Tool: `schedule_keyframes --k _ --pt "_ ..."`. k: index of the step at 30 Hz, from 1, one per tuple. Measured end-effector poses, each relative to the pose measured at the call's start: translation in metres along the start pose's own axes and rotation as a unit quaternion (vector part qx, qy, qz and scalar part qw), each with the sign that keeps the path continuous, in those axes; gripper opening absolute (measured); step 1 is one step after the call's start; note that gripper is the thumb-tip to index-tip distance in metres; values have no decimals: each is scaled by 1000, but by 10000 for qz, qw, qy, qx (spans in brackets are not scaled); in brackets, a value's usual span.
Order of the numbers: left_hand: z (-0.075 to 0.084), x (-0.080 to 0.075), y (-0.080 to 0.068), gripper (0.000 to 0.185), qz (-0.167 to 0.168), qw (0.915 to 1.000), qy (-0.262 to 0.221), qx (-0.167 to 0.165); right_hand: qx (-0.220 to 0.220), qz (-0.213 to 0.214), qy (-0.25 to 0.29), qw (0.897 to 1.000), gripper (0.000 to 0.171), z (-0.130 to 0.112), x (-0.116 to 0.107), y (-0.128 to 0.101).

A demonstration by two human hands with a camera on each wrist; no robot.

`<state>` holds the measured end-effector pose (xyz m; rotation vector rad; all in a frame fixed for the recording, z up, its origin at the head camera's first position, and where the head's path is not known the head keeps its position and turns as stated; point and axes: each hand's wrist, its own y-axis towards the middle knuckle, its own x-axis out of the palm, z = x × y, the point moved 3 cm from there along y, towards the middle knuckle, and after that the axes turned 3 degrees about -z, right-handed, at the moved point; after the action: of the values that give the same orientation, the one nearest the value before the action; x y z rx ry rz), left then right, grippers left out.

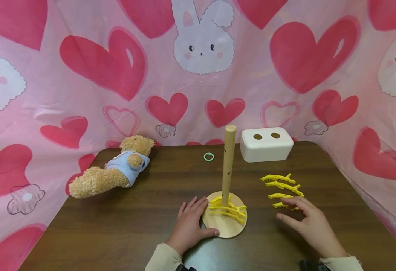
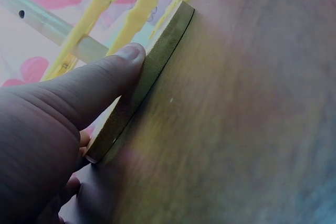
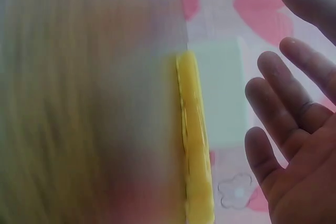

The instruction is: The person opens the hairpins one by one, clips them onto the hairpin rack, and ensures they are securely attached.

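On the table [image 1: 150,233] the peg stand [image 1: 225,222] sits centre-front, with clips [image 1: 227,210] lying on its base. More clips [image 1: 282,187] lie in a row at its 3 o'clock. The box [image 1: 266,144] stands at 1 o'clock, the ring [image 1: 209,157] at 11, the teddy bear [image 1: 116,170] at 10.

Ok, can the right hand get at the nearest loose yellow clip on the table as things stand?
Probably yes. The right hand hovers open, its fingertips just over the nearest yellow clip, and nothing lies between them. The left hand stays at the wooden base, out of the way.
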<state>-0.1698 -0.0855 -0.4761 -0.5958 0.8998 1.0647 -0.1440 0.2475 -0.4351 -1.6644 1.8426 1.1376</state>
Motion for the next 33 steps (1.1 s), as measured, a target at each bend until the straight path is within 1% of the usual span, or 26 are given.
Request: schedule_keyframes --k 6,11,13,15,19,24,27,31,33 --pt "1 -2 -1 100 -2 10000 11 0 439 54 -23 9990 44 15 -15 -4" --pt "2 -1 -1 99 -7 10000 10 13 410 386 103 9984 43 35 -25 -8" --pt "2 -1 -1 100 -14 10000 11 4 443 422 104 9981 44 42 -28 -9" --pt "1 0 0 100 -8 10000 20 1 541 354 113 9978 46 49 -30 -10" --pt "1 0 1 101 36 10000 31 15 851 59 53 9963 53 62 -34 -10" --pt "0 0 1 100 48 10000 13 -21 1188 -758 -265 9897 68 74 -34 -10" --pt "1 0 0 100 13 10000 10 -38 1149 -1150 -417 9858 72 78 -33 -8" --pt "1 0 0 100 -23 10000 -4 -54 1050 -1314 -516 9844 68 78 -33 -7" --pt "2 -1 0 100 -33 10000 -7 -60 1044 -1300 -570 9843 63 78 -33 -7"
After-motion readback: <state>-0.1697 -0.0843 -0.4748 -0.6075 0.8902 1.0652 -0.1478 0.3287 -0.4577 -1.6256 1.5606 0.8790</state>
